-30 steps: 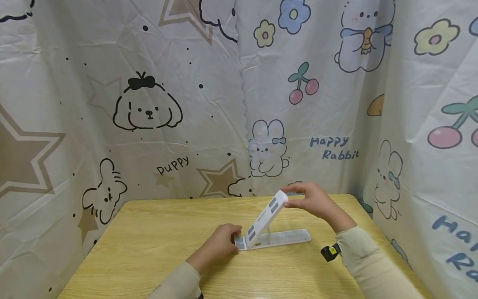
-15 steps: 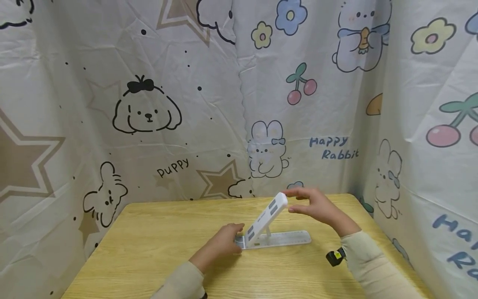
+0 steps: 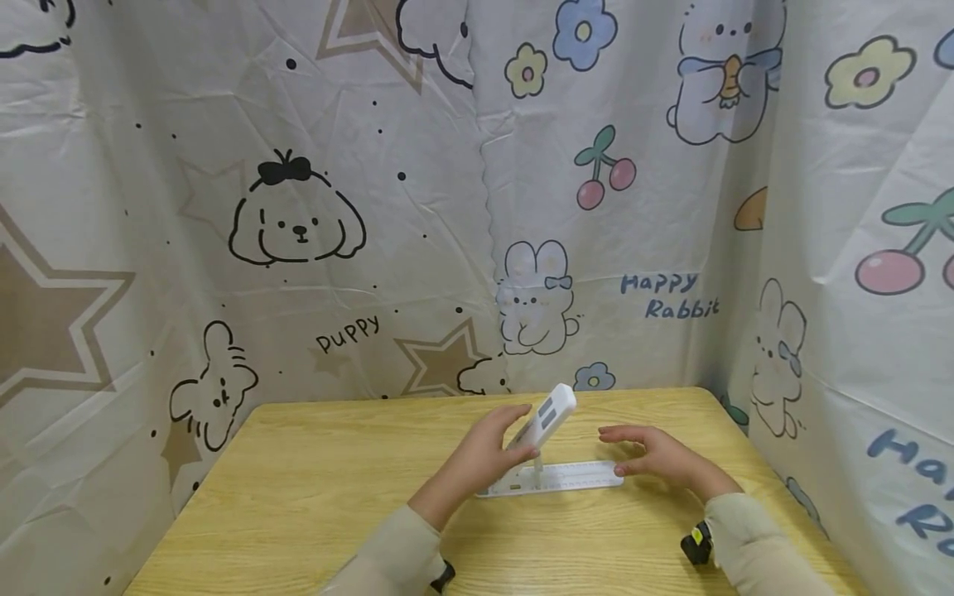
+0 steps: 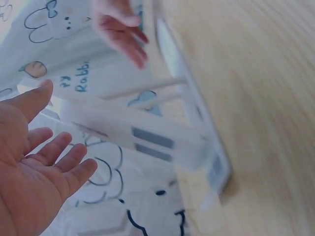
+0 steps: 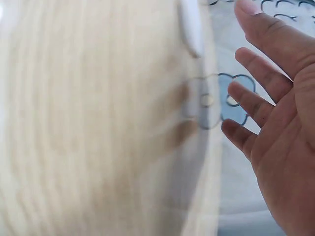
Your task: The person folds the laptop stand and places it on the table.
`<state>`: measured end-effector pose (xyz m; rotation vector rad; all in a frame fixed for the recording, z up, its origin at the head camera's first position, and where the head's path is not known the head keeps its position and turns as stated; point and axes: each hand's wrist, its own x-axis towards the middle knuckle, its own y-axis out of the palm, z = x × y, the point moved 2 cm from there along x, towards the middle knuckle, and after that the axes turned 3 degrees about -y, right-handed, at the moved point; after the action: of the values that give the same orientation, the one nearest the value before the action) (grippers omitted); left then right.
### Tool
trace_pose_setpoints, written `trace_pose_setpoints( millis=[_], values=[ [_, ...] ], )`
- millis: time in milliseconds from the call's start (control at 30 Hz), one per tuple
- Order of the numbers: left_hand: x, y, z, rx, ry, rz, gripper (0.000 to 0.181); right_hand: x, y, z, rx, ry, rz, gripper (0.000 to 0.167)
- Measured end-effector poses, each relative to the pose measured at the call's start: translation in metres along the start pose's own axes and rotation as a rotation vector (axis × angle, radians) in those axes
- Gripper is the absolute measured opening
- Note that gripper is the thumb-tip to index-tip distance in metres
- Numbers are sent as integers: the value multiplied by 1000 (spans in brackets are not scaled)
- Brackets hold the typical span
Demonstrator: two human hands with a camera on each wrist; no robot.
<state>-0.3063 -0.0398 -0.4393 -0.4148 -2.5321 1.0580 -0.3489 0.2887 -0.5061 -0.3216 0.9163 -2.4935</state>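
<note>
White, the raised panel (image 3: 557,408) slants up rightward from its base (image 3: 583,474) on the table (image 3: 335,480), the nearer left hand (image 3: 484,451) spread beside it, the right hand (image 3: 663,458) loosely extended by the base's right end.

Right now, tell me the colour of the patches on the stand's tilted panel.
The patches are grey, largest in the left wrist view.

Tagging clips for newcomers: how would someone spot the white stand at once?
On the yellow wooden table, by the left hand, sits a white stand. Its base lies flat while its panel slants upward. Unlike the patterned cloth behind, it bears paired grey pads.
</note>
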Motion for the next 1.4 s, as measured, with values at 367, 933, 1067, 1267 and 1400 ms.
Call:
trace_pose_setpoints(
  millis=[367, 933, 1067, 1267, 1400],
  values=[
    [17, 10, -23, 37, 27, -69, 56, -4, 13, -26, 25, 26, 53, 56],
    [18, 14, -23, 35, 92, -80, 52, -8, 17, -14, 40, 56, 59, 37],
    [19, 14, -16, 90, 217, -92, 50, -17, 25, -1, 21, 82, 63, 37],
    [19, 13, -12, 99, 297, -96, 52, -22, 28, 14, -45, 99, 92, 41],
    [19, 18, -13, 36, 197, -94, 55, -22, 22, 14, -55, 91, 160, 51]
  ],
)
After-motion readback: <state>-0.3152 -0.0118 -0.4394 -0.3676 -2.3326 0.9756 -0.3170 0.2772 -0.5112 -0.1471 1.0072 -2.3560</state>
